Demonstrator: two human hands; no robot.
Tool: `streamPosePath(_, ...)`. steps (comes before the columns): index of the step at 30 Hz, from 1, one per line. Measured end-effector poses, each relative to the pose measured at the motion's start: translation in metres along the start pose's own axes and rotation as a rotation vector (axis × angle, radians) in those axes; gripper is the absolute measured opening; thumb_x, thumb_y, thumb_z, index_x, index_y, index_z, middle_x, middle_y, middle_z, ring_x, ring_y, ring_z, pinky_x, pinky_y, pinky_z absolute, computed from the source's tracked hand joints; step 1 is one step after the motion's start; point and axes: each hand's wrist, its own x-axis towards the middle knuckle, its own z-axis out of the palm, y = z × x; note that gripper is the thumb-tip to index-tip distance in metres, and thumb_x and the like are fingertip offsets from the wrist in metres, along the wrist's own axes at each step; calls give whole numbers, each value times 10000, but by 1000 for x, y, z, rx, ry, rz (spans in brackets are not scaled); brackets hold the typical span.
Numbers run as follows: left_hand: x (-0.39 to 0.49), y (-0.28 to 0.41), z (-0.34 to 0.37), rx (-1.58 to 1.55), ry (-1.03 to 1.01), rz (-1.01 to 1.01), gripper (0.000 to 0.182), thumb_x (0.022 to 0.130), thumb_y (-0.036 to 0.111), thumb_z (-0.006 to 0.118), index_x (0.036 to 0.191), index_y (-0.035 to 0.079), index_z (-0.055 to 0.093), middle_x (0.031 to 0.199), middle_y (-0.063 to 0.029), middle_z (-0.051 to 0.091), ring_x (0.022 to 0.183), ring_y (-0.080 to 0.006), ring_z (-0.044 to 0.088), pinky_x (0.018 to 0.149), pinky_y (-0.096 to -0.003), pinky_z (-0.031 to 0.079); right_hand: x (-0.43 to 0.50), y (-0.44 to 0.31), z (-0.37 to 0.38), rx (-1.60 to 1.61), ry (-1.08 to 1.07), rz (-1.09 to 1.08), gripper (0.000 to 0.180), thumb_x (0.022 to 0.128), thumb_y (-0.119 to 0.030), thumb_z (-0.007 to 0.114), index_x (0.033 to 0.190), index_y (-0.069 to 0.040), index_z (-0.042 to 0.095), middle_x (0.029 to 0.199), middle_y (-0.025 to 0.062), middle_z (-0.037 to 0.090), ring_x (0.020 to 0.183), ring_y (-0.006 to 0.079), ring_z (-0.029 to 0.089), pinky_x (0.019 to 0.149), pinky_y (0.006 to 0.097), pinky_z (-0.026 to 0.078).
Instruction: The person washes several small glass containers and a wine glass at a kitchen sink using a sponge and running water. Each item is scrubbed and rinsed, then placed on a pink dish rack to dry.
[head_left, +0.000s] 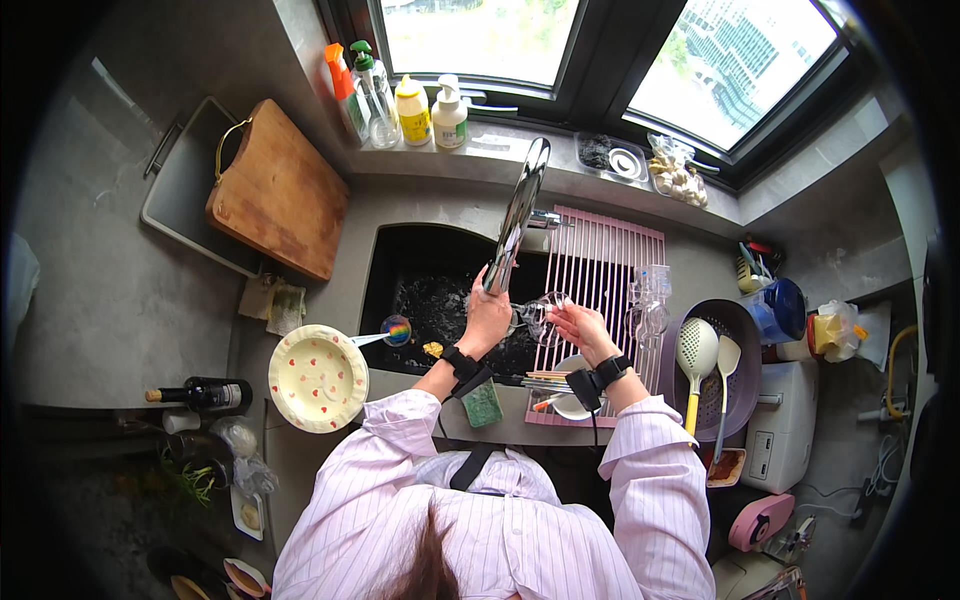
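Over the black sink (427, 236), my left hand (486, 321) is right below the end of the chrome faucet (517, 217), which hides part of its fingers. A clear glass vessel (541, 321) spans the gap between my hands; its narrower end meets my left hand. With thumb and fingertips, my right hand (581, 328) pinches the vessel's right side. Its exact shape is hard to make out. Beneath my right wrist are a white bowl (574, 409) and several chopsticks (547, 381). Wet, shiny patches show on the sink floor.
A pink roll-up rack (600, 225) carries clear glassware (649, 304). Left of the sink stands a heart-patterned bowl (319, 379); a white-handled brush (375, 338) reaches over the basin. A green sponge (482, 405) lies at the front edge. A purple colander (716, 319) holds utensils.
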Motion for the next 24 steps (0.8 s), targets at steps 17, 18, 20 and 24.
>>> streamPosePath(17, -4, -25, -8, -738, -13, -936, 376, 1034, 400, 422, 1274, 113, 450, 1112, -97, 553, 1000, -224, 589, 841, -440, 579, -1, 3, 6, 13, 28, -116, 231, 1018, -225, 524, 988, -50, 672, 944, 33, 730, 846, 99, 715, 612, 168, 521)
streamPosePath(18, -3, -19, -11, -787, 4, -913, 327, 1052, 360, 387, 1188, 73, 463, 1044, -100, 575, 978, -261, 642, 830, -415, 599, -1, 3, 7, 20, 32, -106, 232, 1019, -226, 524, 984, -50, 672, 944, 33, 730, 845, 99, 715, 609, 166, 519)
streamPosePath(20, -2, -7, -14, -866, 66, -905, 301, 1061, 316, 371, 1171, 52, 464, 1022, -105, 587, 973, -276, 668, 809, -370, 605, -1, 3, 8, 24, 37, -101, 239, 1019, -233, 523, 974, -52, 673, 944, 34, 729, 846, 106, 715, 608, 174, 517)
streamPosePath(24, -3, 6, -14, -971, 220, -878, 243, 1068, 182, 317, 1223, 17, 406, 1136, -160, 554, 996, -303, 685, 771, -289, 611, -1, 4, 10, 23, 53, -60, 231, 1019, -249, 520, 982, -69, 660, 969, 33, 726, 876, 108, 710, 644, 191, 523)
